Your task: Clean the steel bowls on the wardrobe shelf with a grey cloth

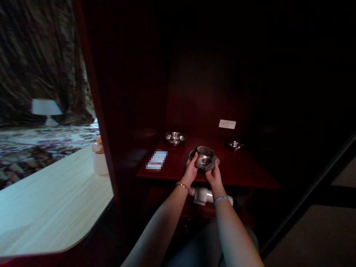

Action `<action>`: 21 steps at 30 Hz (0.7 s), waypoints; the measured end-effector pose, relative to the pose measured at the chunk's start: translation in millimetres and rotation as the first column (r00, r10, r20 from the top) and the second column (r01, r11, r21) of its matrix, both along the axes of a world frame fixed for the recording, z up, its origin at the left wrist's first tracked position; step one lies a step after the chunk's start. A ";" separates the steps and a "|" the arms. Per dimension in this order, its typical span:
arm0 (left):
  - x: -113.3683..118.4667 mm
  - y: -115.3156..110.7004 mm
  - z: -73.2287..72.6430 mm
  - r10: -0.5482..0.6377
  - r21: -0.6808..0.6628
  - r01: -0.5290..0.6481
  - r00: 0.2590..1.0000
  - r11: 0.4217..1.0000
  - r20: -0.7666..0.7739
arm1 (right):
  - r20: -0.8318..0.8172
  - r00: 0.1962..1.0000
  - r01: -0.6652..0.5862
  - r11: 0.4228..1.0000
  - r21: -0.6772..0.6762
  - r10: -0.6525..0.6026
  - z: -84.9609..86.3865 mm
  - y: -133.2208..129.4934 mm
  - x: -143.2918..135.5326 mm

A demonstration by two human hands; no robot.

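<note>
A shiny metal bowl (205,155) is held up between my hands, its round base turned toward me. My left hand (191,169) is closed around the bowl's left side, with the thumb along its wall. On the other side, my right hand (214,174) grips a grey cloth (213,163) pressed against the bowl's rim. The fingers of both hands are partly hidden behind the bowl and cloth. Beyond them, a wider metal bowl (175,138) sits at the back left of the dark red shelf (178,167). A small metal dish (235,145) lies at the back right.
A blurred-out white rectangle (157,160) lies on the shelf's left. White cylindrical object (209,195) rests below the shelf, behind my wrists. A socket plate (227,124) is on the back wall. To the left are a pale wooden table (55,200), a white canister (100,163) and a lamp (46,107).
</note>
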State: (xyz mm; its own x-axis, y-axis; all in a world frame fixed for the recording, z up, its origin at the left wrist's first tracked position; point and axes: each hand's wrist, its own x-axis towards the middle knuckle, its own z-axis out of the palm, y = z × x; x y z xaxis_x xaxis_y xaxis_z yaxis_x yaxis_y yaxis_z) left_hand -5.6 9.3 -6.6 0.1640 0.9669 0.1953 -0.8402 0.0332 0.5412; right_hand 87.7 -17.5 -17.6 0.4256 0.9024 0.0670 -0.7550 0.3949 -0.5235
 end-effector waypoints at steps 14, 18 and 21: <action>-0.7 1.1 1.2 -0.037 -0.009 0.037 0.999 0.999 0.019 | -0.034 0.999 -0.023 1.000 0.008 0.024 -1.0 -0.6 1.7; -0.6 -0.7 2.5 -0.027 -0.019 0.028 0.999 0.999 0.019 | -0.017 1.000 -0.016 1.000 0.015 0.016 -3.3 0.2 2.0; -0.3 -1.0 2.8 -0.029 -0.038 0.030 0.999 0.999 0.023 | 0.000 1.000 -0.026 0.999 0.020 0.026 -4.6 0.5 2.3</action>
State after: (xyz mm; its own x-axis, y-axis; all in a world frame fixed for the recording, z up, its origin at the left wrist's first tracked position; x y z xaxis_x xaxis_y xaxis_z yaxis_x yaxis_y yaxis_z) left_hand -5.9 8.4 -3.8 0.1884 0.9686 0.1623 -0.8504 0.0782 0.5202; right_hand 90.0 -16.9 -22.2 0.4025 0.9115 0.0851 -0.7653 0.3860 -0.5151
